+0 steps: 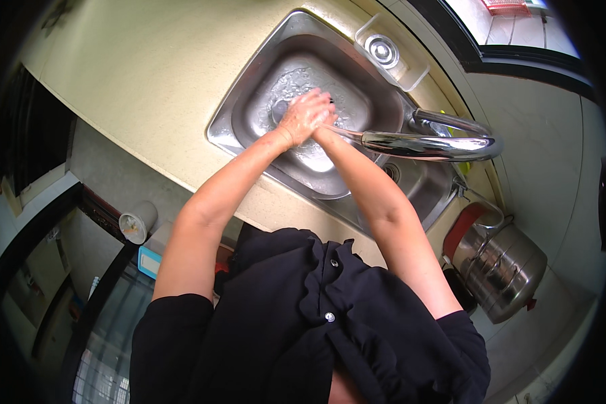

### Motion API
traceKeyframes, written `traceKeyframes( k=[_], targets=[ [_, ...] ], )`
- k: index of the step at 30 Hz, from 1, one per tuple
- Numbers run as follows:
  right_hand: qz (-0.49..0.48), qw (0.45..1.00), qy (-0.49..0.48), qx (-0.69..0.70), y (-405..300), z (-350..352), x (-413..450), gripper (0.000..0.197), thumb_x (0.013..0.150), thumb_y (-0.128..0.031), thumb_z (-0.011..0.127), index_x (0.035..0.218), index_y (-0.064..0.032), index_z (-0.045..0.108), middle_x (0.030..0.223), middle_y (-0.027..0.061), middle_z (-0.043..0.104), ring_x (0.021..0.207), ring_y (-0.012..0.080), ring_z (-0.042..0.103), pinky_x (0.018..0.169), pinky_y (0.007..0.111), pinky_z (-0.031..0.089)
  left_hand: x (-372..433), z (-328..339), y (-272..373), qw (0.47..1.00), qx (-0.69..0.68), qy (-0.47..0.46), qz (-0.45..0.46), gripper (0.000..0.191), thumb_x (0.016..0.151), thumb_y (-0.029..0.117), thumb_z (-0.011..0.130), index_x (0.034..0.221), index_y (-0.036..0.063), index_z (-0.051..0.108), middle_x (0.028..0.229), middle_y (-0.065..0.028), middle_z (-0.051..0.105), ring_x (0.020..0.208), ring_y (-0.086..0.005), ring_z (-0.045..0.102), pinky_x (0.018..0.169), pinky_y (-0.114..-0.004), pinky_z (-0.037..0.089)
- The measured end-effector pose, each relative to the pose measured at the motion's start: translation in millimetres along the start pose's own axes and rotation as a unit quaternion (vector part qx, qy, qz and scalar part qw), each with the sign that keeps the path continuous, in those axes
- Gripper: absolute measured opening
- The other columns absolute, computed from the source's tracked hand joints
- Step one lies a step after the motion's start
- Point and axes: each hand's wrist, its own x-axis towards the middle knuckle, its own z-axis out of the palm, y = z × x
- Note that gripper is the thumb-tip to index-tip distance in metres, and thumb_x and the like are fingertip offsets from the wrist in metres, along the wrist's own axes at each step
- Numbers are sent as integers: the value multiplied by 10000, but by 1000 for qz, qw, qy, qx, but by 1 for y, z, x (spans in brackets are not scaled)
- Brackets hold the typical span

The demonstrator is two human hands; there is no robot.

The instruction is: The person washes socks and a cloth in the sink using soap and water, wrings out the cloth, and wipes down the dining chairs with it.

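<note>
My left hand (305, 115) lies across the top of my right hand (329, 119), fingers stretched out and a little blurred. Most of my right hand is hidden beneath it, so its fingers cannot be made out. Both hands are wet and sit over the larger basin of a stainless steel sink (384, 103). From the spout of a chrome faucet (424, 144) a stream of water (344, 132) runs onto the hands near the wrists. Water ripples on the basin floor. A round metallic thing (280, 109) shows beside my left hand, partly covered.
A clear plastic container (411, 70) with a metal sink strainer (382, 51) in it stands behind the basin. The smaller basin (424, 187) lies to the right. Past it is a large ribbed metal container (505, 267). Beige countertop (156, 91) extends left.
</note>
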Motion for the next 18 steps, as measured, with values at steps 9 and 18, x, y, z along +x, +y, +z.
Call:
traceKeyframes(
  k=[9, 18],
  targets=[
    [-81, 809, -197, 547, 98, -1, -3, 206, 689, -34, 538, 873, 31, 604, 786, 67, 592, 718, 145, 556, 650, 249, 434, -18, 28, -61, 845, -339, 34, -413, 624, 883, 544, 370, 1100, -6, 571, 1090, -193, 593, 1032, -252, 550, 902, -321, 388],
    [195, 901, -21, 387, 56, -33, -7, 358, 766, -216, 642, 1031, 20, 605, 910, 132, 642, 820, 181, 604, 725, 254, 460, -24, 17, -31, 945, -133, 124, -271, 563, 654, 402, 721, 996, -29, 603, 990, -199, 573, 1011, -287, 528, 886, -326, 424]
  ],
)
